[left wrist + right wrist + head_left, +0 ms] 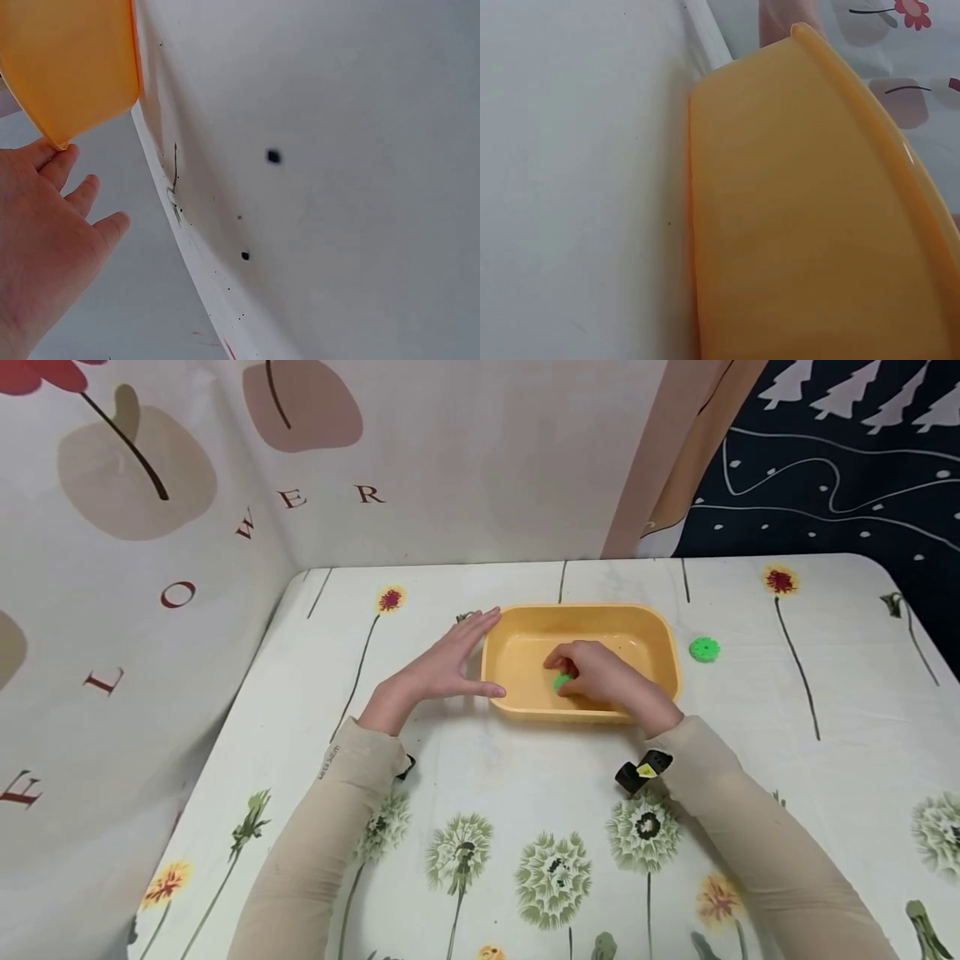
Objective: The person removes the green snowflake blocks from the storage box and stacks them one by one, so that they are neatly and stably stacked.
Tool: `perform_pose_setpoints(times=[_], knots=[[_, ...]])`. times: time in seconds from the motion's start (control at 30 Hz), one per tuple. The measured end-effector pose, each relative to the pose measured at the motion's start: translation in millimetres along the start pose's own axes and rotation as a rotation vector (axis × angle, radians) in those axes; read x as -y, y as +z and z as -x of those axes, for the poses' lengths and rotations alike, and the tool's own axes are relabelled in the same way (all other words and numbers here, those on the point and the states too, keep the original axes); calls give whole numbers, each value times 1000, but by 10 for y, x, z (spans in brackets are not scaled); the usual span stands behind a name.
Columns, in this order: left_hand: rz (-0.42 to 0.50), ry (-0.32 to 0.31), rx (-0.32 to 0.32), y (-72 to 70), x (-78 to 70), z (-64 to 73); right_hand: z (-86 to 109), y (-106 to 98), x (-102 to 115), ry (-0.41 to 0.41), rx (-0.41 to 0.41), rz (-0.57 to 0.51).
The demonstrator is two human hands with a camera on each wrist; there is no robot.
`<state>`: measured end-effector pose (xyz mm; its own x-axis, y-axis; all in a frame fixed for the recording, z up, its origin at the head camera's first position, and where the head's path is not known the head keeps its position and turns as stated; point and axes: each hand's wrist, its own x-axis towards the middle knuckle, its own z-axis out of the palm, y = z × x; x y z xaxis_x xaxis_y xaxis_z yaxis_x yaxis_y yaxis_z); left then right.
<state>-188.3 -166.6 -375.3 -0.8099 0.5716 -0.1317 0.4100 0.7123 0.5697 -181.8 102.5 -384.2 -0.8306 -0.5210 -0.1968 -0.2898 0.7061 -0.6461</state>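
A shallow yellow plastic tub (517,652) stands on the flower-print table cover. My left hand (442,667) is at the tub's left end, thumb and fingers spread with the tips right at the rim. In the left wrist view, the fingertips (64,161) meet the tub's corner. Reaching down inside the tub, my right hand (600,672) pinches a small green disc (561,682) between thumb and fingers, which partly hide it. The right wrist view has only the tub's outer wall (802,202), with the right hand out of sight.
Just right of the tub, another green notched disc (705,649) lies on the table cover (525,785). A printed cloth (465,460) hangs behind the table and along its left side. Dark patterned fabric (832,485) is at the back right.
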Motion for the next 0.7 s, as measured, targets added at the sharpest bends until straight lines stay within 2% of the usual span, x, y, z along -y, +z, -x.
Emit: perform_pose_setpoints(times=[0.13,0.27,0.37,0.47,0.6,0.7], knots=[[1,-2,-2,0,-10,11,34,-19,-6,32,5,-72],[8,0,-4,11,-4,8,130,-109,-29,32,-60,-166],[9,3,-4,18,4,2,245,-262,-58,6,-175,-205],[9,7,-4,19,7,-3,389,-471,-129,15,-354,-244],[1,3,-4,14,3,-2,597,-720,-303,124,-581,-341],[-3,-1,-3,12,6,4,727,-826,-498,217,-668,-409]])
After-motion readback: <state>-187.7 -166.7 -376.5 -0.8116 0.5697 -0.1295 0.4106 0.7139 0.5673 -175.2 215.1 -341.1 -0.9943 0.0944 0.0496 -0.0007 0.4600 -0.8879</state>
